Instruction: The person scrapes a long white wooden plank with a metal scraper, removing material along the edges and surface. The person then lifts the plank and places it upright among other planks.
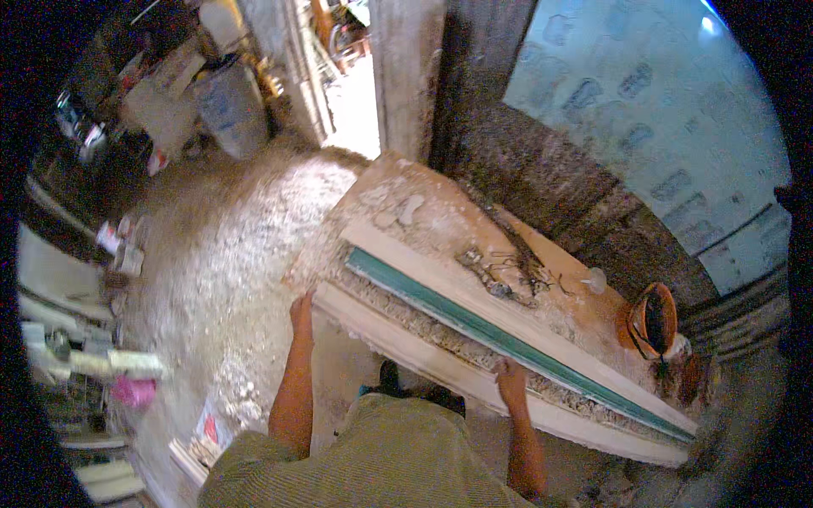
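Observation:
A long pale moulding strip (406,345) lies slantwise along the near side of a dusty workbench. My left hand (302,306) is closed at its left end, with the fingers partly hidden. Farther along to the right, my right hand (511,383) curls over the same strip's inner edge. Beyond it runs a long green strip (457,313), flush against a second pale strip (508,326). Crumbly debris (449,339) fills the gap between the near strip and the green one.
The bench (432,203) carries tangled wires and scraps (508,275) and an orange-brown container (654,320). White debris covers the floor (229,229) on the left. A bright doorway (351,102) lies ahead. A grey barrel (230,106) and a pink bag (138,391) are at left.

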The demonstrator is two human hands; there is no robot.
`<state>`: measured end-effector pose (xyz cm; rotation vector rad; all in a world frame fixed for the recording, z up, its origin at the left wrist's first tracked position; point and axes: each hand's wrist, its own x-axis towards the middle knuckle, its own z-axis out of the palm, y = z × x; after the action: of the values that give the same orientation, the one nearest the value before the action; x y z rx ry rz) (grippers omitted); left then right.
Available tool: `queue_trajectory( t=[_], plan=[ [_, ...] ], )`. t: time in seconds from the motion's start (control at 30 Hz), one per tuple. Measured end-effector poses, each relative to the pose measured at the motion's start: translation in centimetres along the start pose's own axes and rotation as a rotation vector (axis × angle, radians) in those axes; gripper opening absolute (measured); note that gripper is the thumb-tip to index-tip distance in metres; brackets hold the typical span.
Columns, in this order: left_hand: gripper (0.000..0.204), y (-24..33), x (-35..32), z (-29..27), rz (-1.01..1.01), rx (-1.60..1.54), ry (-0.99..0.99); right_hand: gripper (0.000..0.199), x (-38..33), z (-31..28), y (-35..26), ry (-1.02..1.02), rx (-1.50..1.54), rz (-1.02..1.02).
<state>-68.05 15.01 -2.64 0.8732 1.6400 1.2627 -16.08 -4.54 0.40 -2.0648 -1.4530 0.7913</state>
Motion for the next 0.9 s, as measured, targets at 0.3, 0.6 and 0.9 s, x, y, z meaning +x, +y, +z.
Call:
queue_trajectory(
  t=[0.3, 0.6, 0.9],
  plan=[
    [0.044, 3.9, -3.0, 1.2, -0.156, -0.517, 0.094, 0.031, -8.6, 11.6, 4.9, 0.615, 0.342, 0.527],
    [0.064, 2.2, -3.0, 3.1, 0.183, -0.383, -0.106, 0.043, -8.5, 10.8, 7.0, 0.734, 1.43, 0.921],
    [0.037, -6.1, -9.8, 9.6, -0.65, -0.442, -0.457, 0.054, -7.2, 7.2, 3.0, 0.851, 1.816, 1.084]
  ],
)
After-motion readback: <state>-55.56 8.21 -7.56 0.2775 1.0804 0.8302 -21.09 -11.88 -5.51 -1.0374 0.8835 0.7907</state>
